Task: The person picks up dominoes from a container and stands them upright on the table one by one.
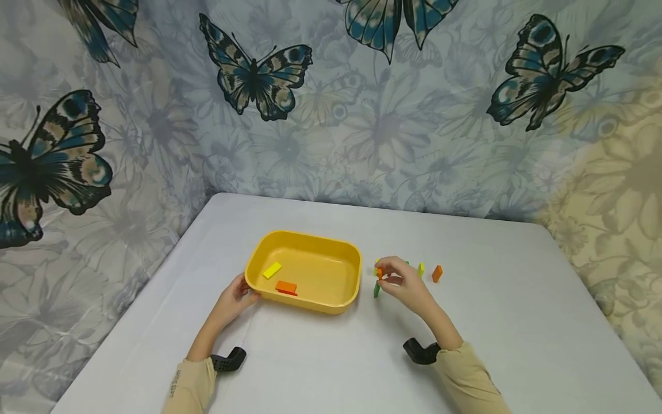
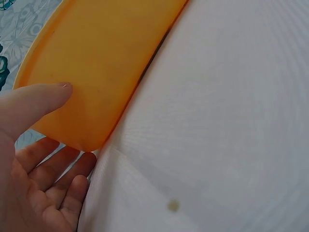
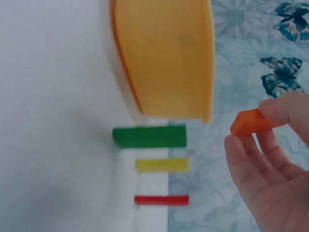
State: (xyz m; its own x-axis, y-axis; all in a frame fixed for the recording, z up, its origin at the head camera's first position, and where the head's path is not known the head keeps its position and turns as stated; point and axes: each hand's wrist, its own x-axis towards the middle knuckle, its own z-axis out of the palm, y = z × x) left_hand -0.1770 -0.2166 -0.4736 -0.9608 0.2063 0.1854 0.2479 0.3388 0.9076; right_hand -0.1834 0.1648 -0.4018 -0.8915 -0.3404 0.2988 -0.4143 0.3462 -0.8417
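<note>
My left hand [image 1: 234, 299] holds the near-left corner of a yellow plastic tray [image 1: 310, 306]. In the left wrist view its thumb [image 2: 46, 102] lies against the tray's wall, with the bent fingers around the corner. Inside the tray lie a yellow block [image 1: 272, 270] and an orange block [image 1: 286, 286], with a red edge showing under the orange one. Right of the tray, my right hand [image 1: 408, 287] pinches a small orange block [image 3: 253, 122] between thumb and fingertips, above the table. Close by stand a green block [image 3: 149, 137], a yellow block [image 3: 161, 165] and a red block [image 3: 161, 200].
Farther right on the white table [image 1: 320, 368] stand a yellow-green block [image 1: 420, 269] and another orange block [image 1: 437, 273]. A bit of green shows behind the right hand. Butterfly-patterned cloth walls [image 1: 331, 144] rise behind the table. Each wrist carries a black device [image 1: 421, 352].
</note>
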